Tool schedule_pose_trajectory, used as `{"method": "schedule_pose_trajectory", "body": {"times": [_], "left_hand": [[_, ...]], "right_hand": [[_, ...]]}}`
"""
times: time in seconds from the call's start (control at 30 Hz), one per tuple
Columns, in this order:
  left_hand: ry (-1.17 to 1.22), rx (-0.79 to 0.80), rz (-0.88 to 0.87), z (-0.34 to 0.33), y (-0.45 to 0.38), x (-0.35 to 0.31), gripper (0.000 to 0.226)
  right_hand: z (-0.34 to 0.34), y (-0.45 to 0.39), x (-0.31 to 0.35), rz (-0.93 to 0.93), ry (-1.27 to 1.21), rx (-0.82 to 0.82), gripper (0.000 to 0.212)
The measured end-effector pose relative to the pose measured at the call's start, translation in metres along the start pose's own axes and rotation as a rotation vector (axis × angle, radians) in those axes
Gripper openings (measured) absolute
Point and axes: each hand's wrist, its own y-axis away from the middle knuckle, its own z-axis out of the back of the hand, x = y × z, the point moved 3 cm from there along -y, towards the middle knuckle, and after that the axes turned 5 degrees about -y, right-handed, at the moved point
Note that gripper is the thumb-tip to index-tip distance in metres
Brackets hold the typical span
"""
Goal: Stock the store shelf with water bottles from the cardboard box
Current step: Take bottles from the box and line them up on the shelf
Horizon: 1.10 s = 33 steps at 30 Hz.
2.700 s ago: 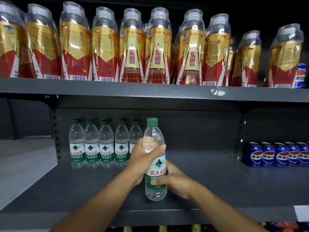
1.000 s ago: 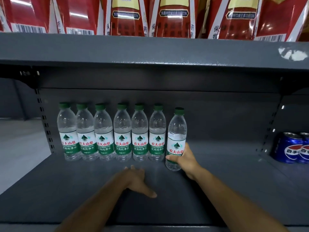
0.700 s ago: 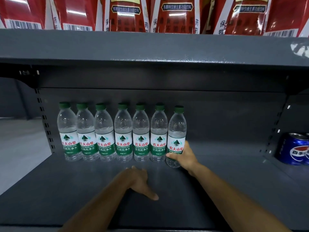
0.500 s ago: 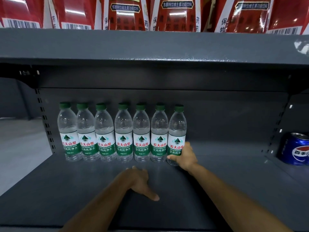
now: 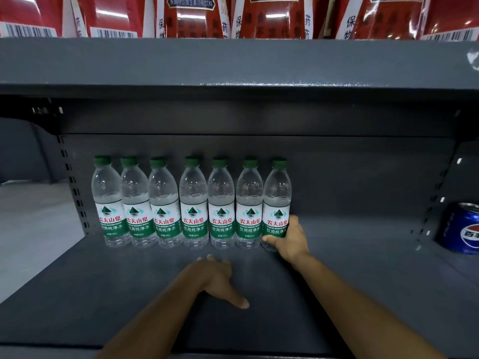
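Several clear water bottles with green caps and green-white labels stand upright in a row (image 5: 193, 203) at the back of the grey shelf (image 5: 103, 294). My right hand (image 5: 290, 240) grips the lower part of the rightmost bottle (image 5: 276, 195), which stands in line against its neighbour. My left hand (image 5: 220, 279) rests flat on the shelf in front of the row, fingers straight, thumb out to the right, holding nothing. The cardboard box is out of view.
A blue Pepsi can (image 5: 464, 229) stands at the far right in the adjoining bay. The upper shelf (image 5: 233, 63) overhangs close above, loaded with red drink packs (image 5: 197, 16). Bare shelf lies right of the row.
My right hand has slid the last bottle back and left until it stands in line with the row. My left hand has stayed flat on the shelf.
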Motion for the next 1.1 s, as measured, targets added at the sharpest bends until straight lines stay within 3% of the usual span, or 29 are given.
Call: {"method": "schedule_pose_trajectory", "body": {"times": [1.1], "left_hand": [[0.048, 0.004, 0.0, -0.004, -0.003, 0.002, 0.122]], "right_hand": [[-0.006, 0.0, -0.012, -0.087, -0.096, 0.057, 0.063]]}}
